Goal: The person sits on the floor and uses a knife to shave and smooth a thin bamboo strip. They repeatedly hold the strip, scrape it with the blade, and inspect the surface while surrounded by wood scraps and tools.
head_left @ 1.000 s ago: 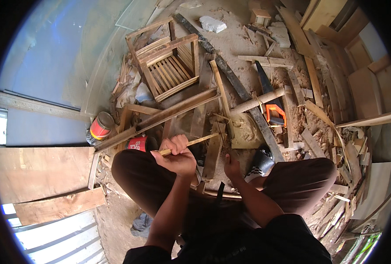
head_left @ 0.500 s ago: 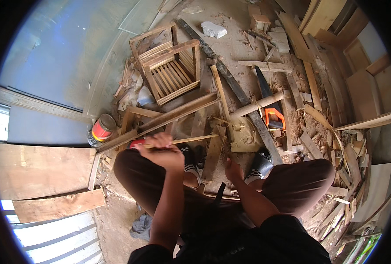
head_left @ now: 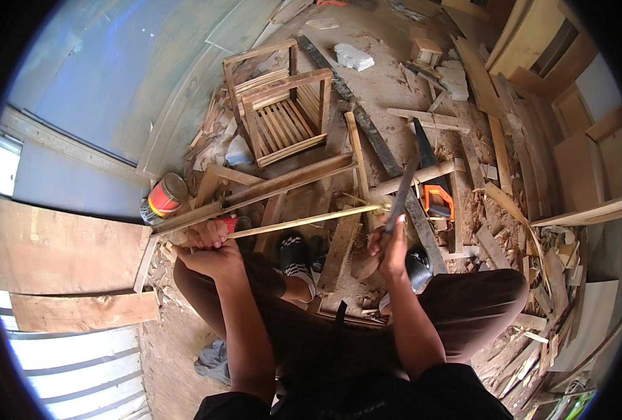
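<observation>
My left hand (head_left: 211, 248) is closed around one end of a thin, pale wooden strip (head_left: 304, 223), over my left knee. The strip runs to the right across the space before my feet. In my closed right hand (head_left: 389, 250) is a long dark-bladed knife (head_left: 403, 190), its blade tilted up and away, its wooden handle partly showing below the fingers. The strip's far end meets or overlaps the blade just above my right hand; whether they touch I cannot tell. A red object (head_left: 238, 224) lies right behind my left hand, mostly hidden.
A slatted wooden frame (head_left: 283, 112) stands beyond a long wooden beam (head_left: 290, 178). An orange-handled handsaw (head_left: 438, 201) rests among offcuts and shavings at right. A red and yellow can (head_left: 166, 196) is at left. A dark plank (head_left: 367, 115) crosses the floor; a white block (head_left: 354, 57) lies farther off.
My right hand has come up holding the knife, its blade now beside the strip. My left hand has moved left and nearer me, and the strip now reaches farther right.
</observation>
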Tool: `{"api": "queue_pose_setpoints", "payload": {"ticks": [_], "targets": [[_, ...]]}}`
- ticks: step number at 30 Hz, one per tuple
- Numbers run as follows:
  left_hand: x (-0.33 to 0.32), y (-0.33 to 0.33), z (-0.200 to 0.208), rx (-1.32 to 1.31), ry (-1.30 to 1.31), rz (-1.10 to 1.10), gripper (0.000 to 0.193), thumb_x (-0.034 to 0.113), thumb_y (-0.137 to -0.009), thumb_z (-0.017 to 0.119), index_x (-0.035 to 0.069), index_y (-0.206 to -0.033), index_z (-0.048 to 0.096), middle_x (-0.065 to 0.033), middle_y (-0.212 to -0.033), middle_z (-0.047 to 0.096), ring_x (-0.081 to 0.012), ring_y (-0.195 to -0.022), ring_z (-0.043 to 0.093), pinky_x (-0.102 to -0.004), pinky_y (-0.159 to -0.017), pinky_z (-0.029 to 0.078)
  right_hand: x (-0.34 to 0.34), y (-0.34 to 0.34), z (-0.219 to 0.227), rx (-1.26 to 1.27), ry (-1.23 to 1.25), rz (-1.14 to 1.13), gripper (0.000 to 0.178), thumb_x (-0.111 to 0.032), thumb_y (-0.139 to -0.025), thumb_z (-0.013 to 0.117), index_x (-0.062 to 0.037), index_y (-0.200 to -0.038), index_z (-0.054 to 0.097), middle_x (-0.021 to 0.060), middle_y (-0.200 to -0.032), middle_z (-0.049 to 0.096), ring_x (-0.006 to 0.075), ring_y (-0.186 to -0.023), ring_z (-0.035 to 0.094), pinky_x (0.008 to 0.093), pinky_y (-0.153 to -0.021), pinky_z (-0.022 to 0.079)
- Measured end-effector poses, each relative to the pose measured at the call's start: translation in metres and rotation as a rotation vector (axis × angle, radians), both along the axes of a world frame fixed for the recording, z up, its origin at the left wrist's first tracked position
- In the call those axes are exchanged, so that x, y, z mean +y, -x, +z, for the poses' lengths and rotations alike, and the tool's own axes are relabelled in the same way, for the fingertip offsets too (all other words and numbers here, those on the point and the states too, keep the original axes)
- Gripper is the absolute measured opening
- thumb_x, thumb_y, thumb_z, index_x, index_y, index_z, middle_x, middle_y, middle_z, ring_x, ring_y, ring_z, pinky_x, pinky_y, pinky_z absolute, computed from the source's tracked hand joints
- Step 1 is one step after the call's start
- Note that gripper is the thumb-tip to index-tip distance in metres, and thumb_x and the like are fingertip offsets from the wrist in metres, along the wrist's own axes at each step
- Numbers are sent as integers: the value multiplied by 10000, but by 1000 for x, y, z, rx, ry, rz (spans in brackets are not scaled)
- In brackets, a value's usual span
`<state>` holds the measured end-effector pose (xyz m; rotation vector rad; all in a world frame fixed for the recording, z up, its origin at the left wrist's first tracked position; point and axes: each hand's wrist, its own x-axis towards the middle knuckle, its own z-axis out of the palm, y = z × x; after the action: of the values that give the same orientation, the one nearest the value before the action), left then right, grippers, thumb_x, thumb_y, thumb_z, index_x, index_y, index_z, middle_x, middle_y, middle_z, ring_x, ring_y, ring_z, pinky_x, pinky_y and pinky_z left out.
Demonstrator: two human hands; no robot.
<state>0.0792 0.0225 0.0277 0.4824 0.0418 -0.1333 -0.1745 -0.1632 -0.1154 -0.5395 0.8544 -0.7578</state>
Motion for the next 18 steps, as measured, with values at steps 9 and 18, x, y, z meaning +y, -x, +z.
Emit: {"api": "queue_pose_setpoints", "payload": {"ticks": [9,18], "targets": [[3,4,-6,-142,294,-310,640,636,-1049,317,130,-656,334,9,-559,217,-128,-503,196,-289,-514,224,-23,20,45,-73,98,-125,246,-334,-1043,608,-102,-999,541,25,-762,528,128,-513,458,294,-461,383],[-32,34,8,51,-185,-336,732,750,-989,323,91,-1231,530,-167,-1183,597,-316,-1190,547,-570,-919,488,-29,28,26,-190,132,-179,158,-262,-1032,625,-130,-1074,550,34,-826,568,137,-557,476,306,-519,409]]}}
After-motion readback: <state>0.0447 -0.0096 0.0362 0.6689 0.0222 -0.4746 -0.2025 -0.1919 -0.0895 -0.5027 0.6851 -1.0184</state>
